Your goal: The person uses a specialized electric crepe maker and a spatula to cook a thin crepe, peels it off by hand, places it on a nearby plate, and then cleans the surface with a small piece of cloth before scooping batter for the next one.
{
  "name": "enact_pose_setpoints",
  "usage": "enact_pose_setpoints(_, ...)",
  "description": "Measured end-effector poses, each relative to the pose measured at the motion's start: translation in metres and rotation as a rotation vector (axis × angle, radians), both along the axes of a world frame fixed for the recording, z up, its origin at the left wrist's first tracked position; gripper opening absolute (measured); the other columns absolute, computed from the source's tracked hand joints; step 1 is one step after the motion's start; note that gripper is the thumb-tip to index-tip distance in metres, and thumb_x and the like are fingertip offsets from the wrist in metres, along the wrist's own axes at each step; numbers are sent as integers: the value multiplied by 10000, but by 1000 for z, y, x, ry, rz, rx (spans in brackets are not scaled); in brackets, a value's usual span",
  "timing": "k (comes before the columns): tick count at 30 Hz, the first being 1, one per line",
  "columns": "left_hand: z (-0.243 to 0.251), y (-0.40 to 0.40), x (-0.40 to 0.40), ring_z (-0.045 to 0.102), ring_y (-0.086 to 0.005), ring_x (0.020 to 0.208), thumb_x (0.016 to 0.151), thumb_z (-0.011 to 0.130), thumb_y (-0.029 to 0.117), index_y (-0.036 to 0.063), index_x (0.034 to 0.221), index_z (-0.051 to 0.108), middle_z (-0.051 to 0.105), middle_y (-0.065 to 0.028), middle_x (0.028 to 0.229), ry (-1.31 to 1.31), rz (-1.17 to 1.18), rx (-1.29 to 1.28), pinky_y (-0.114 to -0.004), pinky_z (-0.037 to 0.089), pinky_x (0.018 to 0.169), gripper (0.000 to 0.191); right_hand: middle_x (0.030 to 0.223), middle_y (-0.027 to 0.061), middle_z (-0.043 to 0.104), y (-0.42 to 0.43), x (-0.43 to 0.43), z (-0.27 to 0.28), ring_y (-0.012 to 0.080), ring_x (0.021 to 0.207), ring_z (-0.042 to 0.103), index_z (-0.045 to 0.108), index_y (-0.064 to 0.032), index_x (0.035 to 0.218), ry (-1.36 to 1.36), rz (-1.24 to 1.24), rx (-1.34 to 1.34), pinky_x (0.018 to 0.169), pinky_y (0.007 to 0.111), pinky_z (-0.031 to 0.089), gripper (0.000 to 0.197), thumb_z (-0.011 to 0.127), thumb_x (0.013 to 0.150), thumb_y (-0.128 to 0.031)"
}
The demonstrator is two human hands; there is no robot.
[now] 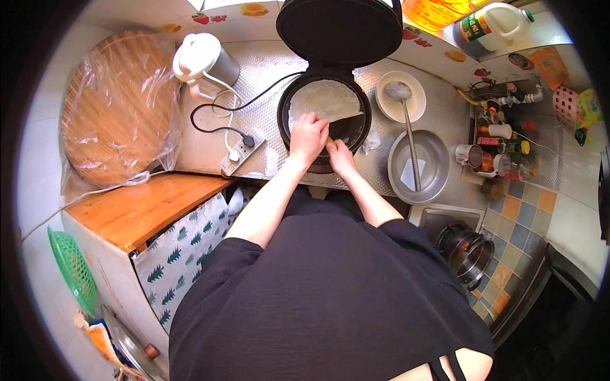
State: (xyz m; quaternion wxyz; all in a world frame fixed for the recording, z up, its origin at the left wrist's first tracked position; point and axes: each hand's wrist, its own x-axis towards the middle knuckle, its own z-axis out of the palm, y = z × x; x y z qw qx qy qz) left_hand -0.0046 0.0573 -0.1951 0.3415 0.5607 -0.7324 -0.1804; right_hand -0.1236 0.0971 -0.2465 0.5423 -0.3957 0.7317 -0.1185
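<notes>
A thin pale flatbread (325, 97) lies in the round black electric griddle (366, 112), folded so that its straight edge crosses the pan; dark pan surface shows below it. The griddle's lid (339, 33) stands raised behind. My left hand (309, 134) pinches the flatbread at its near edge, on the left. Close beside it, my right hand (339, 155) grips a short wooden handle (330, 142) low in the pan; the tool's far end cannot be made out.
Right of the griddle are a white bowl (387, 112) with a long-handled ladle (410, 135) across it and a grey metal bowl (442, 183). A power strip (243, 152), soymilk maker (205, 62) and bagged round wooden board (121, 109) are left. Bottles and a sink (464, 212) stand right.
</notes>
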Motion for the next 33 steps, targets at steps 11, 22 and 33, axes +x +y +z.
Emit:
enact_pose_setpoints(11, -2, -4, 3, 536, -253, 745, 710, 625, 85, 57, 763, 636, 522, -71, 728, -63, -50, -77, -368, 452, 683, 61, 1023, 301, 549, 46, 4, -2, 440, 1013, 503, 482, -18, 1102, -39, 27, -6, 841, 463, 386, 429, 415, 860, -366)
enact_pose_setpoints(22, 8, -49, 20, 548, -274, 782, 733, 618, 133, 74, 739, 661, 572, -87, 769, -24, 35, -42, -377, 467, 691, 73, 589, 49, 513, 26, 7, 12, 122, 534, 505, 500, -3, 918, -108, -87, -179, 502, 280, 395, 316, 478, 887, -316)
enact_pose_setpoints(33, 10, -75, 26, 563, -281, 833, 764, 604, 207, 70, 790, 666, 586, -92, 813, 24, 18, 119, -373, 457, 735, 152, 702, 139, 587, 63, -22, 18, 256, 665, 592, 503, -2, 983, -104, -70, -155, 628, 366, 444, 351, 457, 883, -336)
